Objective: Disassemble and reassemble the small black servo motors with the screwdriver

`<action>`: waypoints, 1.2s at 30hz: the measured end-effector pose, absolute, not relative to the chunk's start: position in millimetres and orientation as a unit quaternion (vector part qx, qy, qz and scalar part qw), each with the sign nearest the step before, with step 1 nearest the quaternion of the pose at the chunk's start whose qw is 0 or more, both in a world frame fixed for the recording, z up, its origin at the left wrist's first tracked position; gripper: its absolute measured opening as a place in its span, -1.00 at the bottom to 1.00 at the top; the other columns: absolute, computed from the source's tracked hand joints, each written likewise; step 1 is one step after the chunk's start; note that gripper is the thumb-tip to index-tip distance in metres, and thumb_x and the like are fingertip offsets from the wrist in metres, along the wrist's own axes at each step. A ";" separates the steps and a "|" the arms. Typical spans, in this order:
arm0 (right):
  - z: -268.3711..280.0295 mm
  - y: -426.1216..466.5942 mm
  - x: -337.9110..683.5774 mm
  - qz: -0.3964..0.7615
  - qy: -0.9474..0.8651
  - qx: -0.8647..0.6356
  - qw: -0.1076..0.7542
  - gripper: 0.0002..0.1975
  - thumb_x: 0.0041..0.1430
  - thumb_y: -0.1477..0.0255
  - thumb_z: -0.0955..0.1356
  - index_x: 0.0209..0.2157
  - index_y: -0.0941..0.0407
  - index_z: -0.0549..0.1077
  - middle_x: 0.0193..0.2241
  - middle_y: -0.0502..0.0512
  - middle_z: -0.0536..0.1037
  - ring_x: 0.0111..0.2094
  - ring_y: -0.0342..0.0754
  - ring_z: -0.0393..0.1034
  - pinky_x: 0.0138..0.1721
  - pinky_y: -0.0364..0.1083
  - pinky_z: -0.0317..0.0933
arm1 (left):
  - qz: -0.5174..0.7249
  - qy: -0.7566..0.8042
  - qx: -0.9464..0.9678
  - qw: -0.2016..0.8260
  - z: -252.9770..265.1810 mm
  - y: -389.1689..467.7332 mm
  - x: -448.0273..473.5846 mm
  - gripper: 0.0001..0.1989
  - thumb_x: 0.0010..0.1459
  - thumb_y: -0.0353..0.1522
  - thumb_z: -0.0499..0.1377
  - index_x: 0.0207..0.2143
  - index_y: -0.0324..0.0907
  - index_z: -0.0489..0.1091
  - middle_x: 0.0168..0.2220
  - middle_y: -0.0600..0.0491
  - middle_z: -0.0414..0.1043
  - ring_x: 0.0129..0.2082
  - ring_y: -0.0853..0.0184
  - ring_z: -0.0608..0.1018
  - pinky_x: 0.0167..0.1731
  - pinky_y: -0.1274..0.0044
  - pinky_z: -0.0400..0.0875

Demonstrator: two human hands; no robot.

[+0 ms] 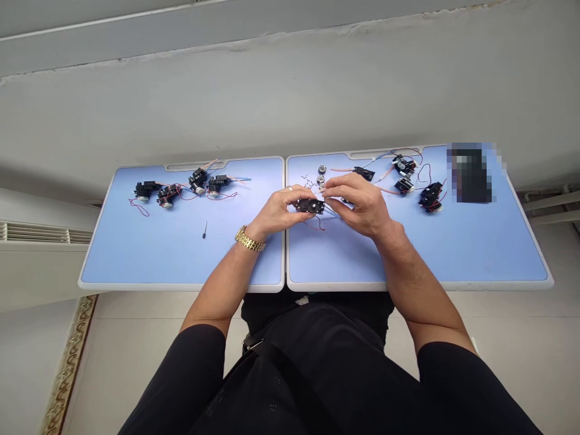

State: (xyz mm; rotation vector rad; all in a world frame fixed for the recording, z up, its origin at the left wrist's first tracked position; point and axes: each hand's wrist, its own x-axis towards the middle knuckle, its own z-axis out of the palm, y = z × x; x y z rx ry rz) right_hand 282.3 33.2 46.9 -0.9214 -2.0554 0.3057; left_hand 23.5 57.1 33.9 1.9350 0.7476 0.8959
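Observation:
My left hand (277, 211) grips a small black mechanism (310, 206) with a round part on its face, thumb below and fingers above. A thin dark red wire (317, 227) hangs under it. Thumb and fingertips of my right hand (362, 204) are closed at the mechanism's upper right end; whatever they pinch is too small to name. Just behind my hands lie several tiny screws (309, 182) and two round silvery parts (322, 170). Another black part lies partly hidden beneath my right hand.
Several black wired mechanisms (217, 183) sit on the left blue table (145, 254), with a small screwdriver (205, 231) nearer me. More wired mechanisms (430, 197) lie on the right table (475, 254), beside a blurred dark object (472, 175). A seam divides the tables; a wall stands behind.

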 end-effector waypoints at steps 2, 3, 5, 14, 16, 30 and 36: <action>53.3 29.6 280.7 0.117 -0.830 -0.354 0.414 -0.84 0.50 0.39 0.40 -0.14 -0.07 0.67 -0.11 0.10 0.74 -0.06 0.12 0.57 0.06 0.19 0.40 | 0.358 0.291 0.780 0.423 34.4 55.7 25.2 -0.68 0.24 -0.23 0.50 0.03 -0.06 0.68 -0.01 -0.05 0.71 0.01 0.20 0.69 0.11 0.28 0.59; 55.7 27.7 279.7 0.115 -0.839 -0.350 0.400 -0.82 0.51 0.38 0.40 -0.17 -0.07 0.68 -0.13 0.09 0.73 -0.07 0.11 0.55 0.04 0.20 0.38 | 0.356 0.289 0.783 0.422 34.5 55.0 25.8 -0.68 0.23 -0.23 0.50 0.03 -0.06 0.68 -0.01 -0.06 0.71 0.02 0.19 0.69 0.11 0.27 0.59; 59.5 23.9 278.4 0.107 -0.855 -0.347 0.369 -0.80 0.52 0.36 0.39 -0.20 -0.08 0.68 -0.18 0.09 0.71 -0.08 0.12 0.51 0.01 0.19 0.32 | 0.347 0.287 0.789 0.417 35.1 53.6 26.6 -0.68 0.23 -0.23 0.51 0.02 -0.06 0.68 -0.01 -0.06 0.71 0.03 0.17 0.68 0.11 0.26 0.59; 79.3 15.4 281.8 0.029 -0.915 -0.316 0.249 -0.64 0.61 0.44 0.27 -0.32 0.02 0.58 -0.36 0.09 0.60 -0.23 0.06 0.28 -0.18 0.09 0.16 | 0.314 0.276 0.809 0.414 39.7 47.5 28.6 -0.72 0.25 -0.27 0.48 0.00 -0.07 0.67 -0.03 -0.05 0.69 -0.03 0.20 0.67 0.03 0.32 0.58; 86.3 15.3 281.9 0.008 -0.931 -0.292 0.218 -0.61 0.60 0.51 0.24 -0.34 0.03 0.54 -0.39 0.09 0.57 -0.24 0.05 0.25 -0.19 0.09 0.14 | 0.310 0.269 0.813 0.413 40.4 46.3 28.9 -0.72 0.25 -0.28 0.48 0.00 -0.07 0.66 -0.03 -0.05 0.69 -0.03 0.20 0.68 0.01 0.34 0.58; 93.0 7.5 266.7 -0.031 -0.927 -0.317 0.199 -0.66 0.51 0.58 0.19 -0.30 0.02 0.46 -0.39 0.17 0.44 -0.27 0.14 0.20 -0.20 0.16 0.10 | 0.346 0.294 0.801 0.390 45.9 41.2 33.5 -0.75 0.24 -0.28 0.49 -0.05 -0.09 0.67 -0.07 -0.03 0.69 -0.10 0.24 0.67 -0.04 0.37 0.55; 82.4 1.4 261.1 -0.065 -0.904 -0.361 0.221 -0.69 0.53 0.55 0.22 -0.31 0.03 0.45 -0.38 0.19 0.48 -0.26 0.14 0.23 -0.21 0.13 0.09 | 0.369 0.292 0.789 0.394 43.2 41.5 36.0 -0.75 0.22 -0.32 0.48 -0.04 -0.10 0.68 -0.05 -0.04 0.69 -0.07 0.24 0.67 -0.04 0.37 0.55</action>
